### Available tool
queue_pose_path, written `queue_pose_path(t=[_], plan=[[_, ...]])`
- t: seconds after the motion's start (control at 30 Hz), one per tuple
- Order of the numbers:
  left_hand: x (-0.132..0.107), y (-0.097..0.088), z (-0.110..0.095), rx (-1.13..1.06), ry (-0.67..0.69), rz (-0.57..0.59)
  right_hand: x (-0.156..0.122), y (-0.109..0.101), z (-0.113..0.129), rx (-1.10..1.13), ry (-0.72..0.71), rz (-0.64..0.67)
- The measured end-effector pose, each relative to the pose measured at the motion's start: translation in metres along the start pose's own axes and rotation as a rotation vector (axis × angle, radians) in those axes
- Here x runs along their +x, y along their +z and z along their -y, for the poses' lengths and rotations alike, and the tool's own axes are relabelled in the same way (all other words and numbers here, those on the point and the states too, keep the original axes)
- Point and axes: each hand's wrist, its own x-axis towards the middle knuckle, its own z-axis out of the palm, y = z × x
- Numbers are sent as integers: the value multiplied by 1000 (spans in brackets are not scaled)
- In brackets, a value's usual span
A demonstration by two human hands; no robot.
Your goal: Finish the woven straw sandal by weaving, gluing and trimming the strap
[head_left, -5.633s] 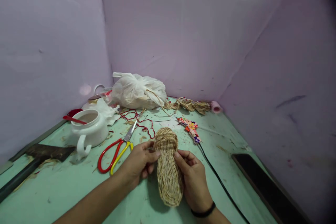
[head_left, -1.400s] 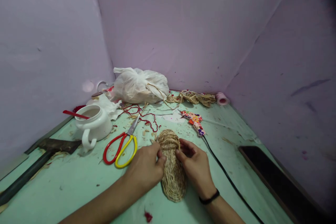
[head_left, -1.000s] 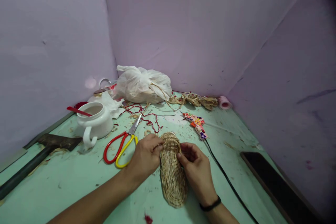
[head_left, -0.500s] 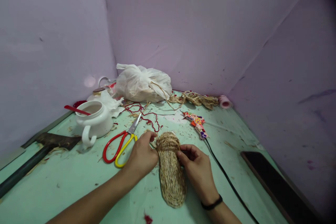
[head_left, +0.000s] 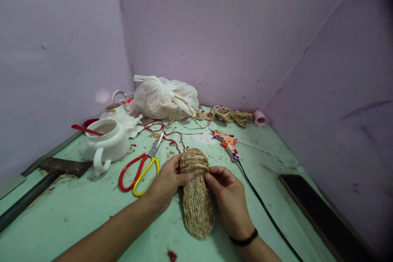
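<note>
A small slipper of braided straw cord (head_left: 198,204) lies lengthwise in front of me, its wrapped toe band pointing away. My left hand (head_left: 167,180) grips the left edge near the band, thumb on top and fingers beneath. On the opposite edge, my right hand (head_left: 230,196) pinches the slipper between thumb and fingertips; the curled fingers partly hide the contact. Just left of my left hand rest scissors (head_left: 150,153) with one red and one yellow handle, blades pointing away. Beyond the right hand lies a flower-patterned glue gun (head_left: 226,141) with a black cord.
A white pot (head_left: 109,141) holding a red stick stands at left, near a dark hammer-like tool (head_left: 61,168). Behind are a white plastic bag (head_left: 164,98), red yarn (head_left: 155,123), straw cord bundles (head_left: 229,114) and a pink roll (head_left: 260,118). A dark phone-like slab (head_left: 316,208) lies right.
My left hand has moved up and round the slipper's edge, its thumb now on top. The slipper's band end has tilted up slightly. The right hand keeps its pinch.
</note>
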Motion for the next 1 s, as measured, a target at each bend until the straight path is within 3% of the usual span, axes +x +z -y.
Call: queue_pose_path(t=[0.07,0.23,0.43,0.73,0.83,1.0], plan=[[-1,1,5,-63,-46,45,-2,1,1,-8,-8,3],[1,0,7,-75,-27,-70,-6,2,8,50,12,88],[3,-5,-2,-103,-19,-114,-4,-2,14,203,108,271],[5,-7,-1,-155,-61,-91,-1,-5,17,283,328,373],[4,-6,-1,-147,-65,-82,-1,-6,18,219,288,419],[2,-3,0,-123,-79,-82,0,-6,16,87,194,329]])
